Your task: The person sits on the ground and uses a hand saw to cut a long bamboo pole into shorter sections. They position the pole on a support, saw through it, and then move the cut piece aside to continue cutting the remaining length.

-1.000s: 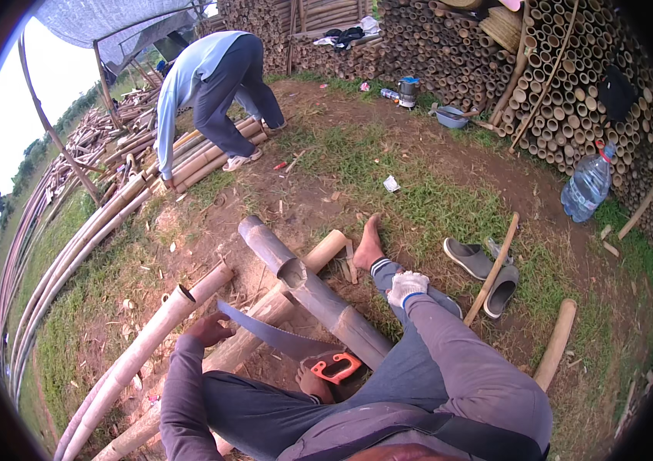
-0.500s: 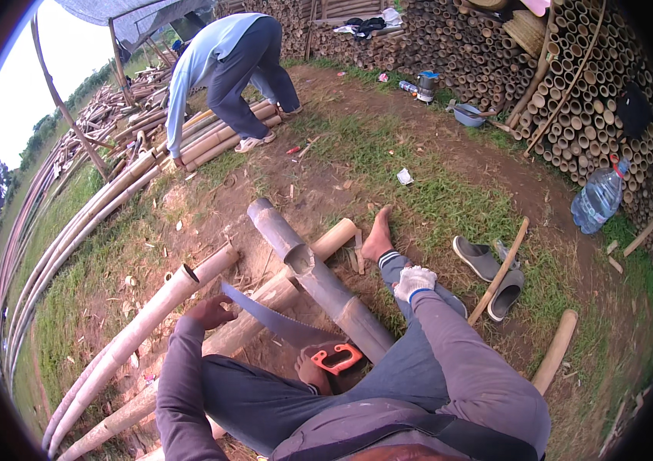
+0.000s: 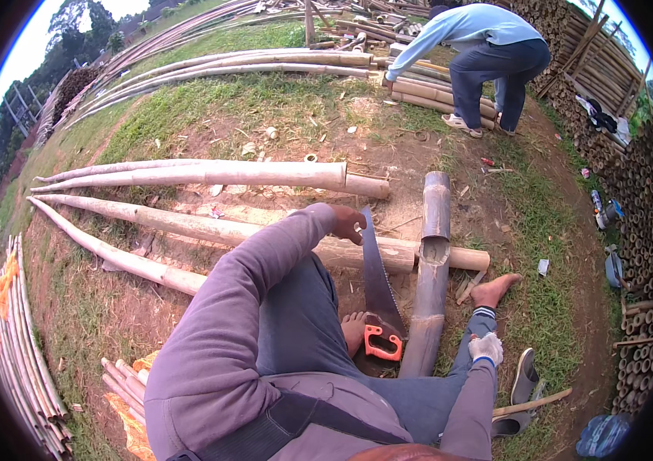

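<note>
My left hand (image 3: 348, 223), bare, has its fingers curled beside the tip of a handsaw (image 3: 377, 269); whatever they may hold is hidden. The saw's orange handle (image 3: 384, 343) lies by my bare left foot (image 3: 355, 332), with no hand on it. Over my right shin my right hand (image 3: 486, 349), in a white glove, is closed, and its inside cannot be seen. A thick grey bamboo pole (image 3: 422, 323) with a notch cut in it lies between my legs. It crosses a paler bamboo pole (image 3: 388, 255).
More pale poles (image 3: 280, 176) lie to the left. A bent-over person in a light blue top (image 3: 488, 27) handles bamboo (image 3: 434, 94) at the back. Grey shoes (image 3: 525, 376) and a stick (image 3: 534, 402) are at my right. Stacked bamboo (image 3: 645, 238) lines the right side.
The view has swung left, so the scene sits farther right. My left hand stays by the saw's tip and my gloved right hand over my shin. The other person is still bent over the bamboo.
</note>
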The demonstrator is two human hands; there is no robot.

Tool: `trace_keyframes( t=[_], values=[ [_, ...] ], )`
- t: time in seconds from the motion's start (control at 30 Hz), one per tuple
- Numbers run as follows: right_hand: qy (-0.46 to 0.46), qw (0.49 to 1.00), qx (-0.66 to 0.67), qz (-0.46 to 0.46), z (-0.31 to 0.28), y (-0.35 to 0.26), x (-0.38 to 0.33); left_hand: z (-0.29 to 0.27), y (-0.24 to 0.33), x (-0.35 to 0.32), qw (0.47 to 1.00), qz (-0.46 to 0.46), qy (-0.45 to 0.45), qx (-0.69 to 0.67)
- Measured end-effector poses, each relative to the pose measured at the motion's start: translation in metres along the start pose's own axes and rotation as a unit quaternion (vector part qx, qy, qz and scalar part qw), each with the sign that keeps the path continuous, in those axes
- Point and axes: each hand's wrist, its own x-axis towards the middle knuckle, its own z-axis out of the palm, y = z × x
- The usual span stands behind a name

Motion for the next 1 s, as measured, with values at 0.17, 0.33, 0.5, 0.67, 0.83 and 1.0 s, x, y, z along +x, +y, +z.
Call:
trace_keyframes(
  t=[0.17,0.33,0.5,0.67,0.83,1.0],
  values=[
    [-0.004,1.000,0.001,-0.014,-0.007,-0.005,-0.004,0.008,-0.017,0.005,0.999,0.031,0.020,0.015],
    [-0.049,0.999,0.001,0.016,-0.020,0.003,0.006,-0.005,0.009,0.000,1.000,-0.005,-0.016,-0.016],
    [-0.048,0.999,0.014,0.010,-0.013,0.015,0.012,-0.006,0.009,0.005,1.000,-0.004,-0.022,-0.020],
    [-0.021,1.000,0.015,0.015,-0.020,-0.003,0.003,-0.004,-0.009,-0.008,1.000,-0.005,-0.024,0.007],
    [0.002,1.000,0.006,-0.003,-0.003,-0.002,0.002,0.002,-0.006,0.008,1.000,-0.021,-0.007,-0.016],
    [0.021,1.000,0.001,-0.012,-0.003,0.002,-0.006,0.000,0.093,-0.023,0.951,0.278,0.122,0.064]
  ],
)
